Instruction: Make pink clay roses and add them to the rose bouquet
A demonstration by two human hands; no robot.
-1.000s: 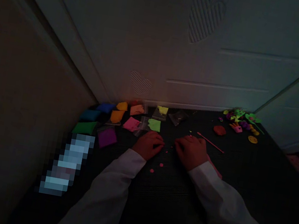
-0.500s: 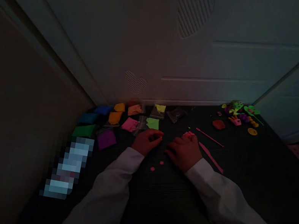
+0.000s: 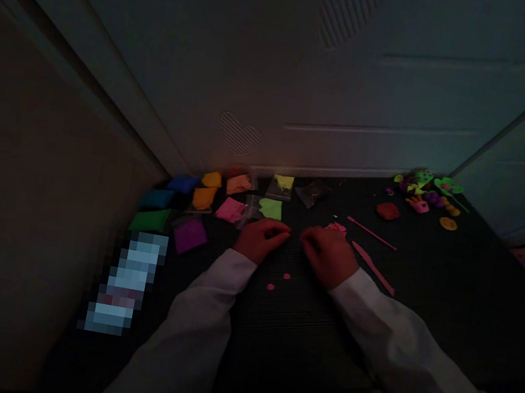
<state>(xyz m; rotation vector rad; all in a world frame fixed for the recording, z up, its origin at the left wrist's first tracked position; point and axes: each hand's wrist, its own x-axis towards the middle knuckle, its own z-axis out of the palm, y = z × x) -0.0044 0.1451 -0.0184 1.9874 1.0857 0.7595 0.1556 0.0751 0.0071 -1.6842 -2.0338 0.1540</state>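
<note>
My left hand (image 3: 259, 239) is held just above the dark table, thumb and index finger pinched together. Whatever sits between those fingertips is too small and dim to make out. Facing it, a short gap away, my right hand (image 3: 330, 256) is also curled into a pinch, and its contents cannot be made out. Right behind the right hand lies a crumpled pink clay lump (image 3: 337, 227), partly covered by the fingers. Two small pink clay discs, a nearer disc (image 3: 270, 287) and a farther disc (image 3: 287, 276), lie flat on the table below the hands.
Right of my hand lie a thin pink modelling stick (image 3: 372, 233) and a pink clay knife (image 3: 374, 268). Several coloured clay packets, including a purple packet (image 3: 190, 235), line the left. A red clay lump (image 3: 388, 210) and colourful clay figures (image 3: 426, 193) are at the back right.
My right hand has drawn back from the pink lump, uncovering more of it, and its fingers now pinch toward the left hand. The pink bit at my left fingertips no longer shows.
</note>
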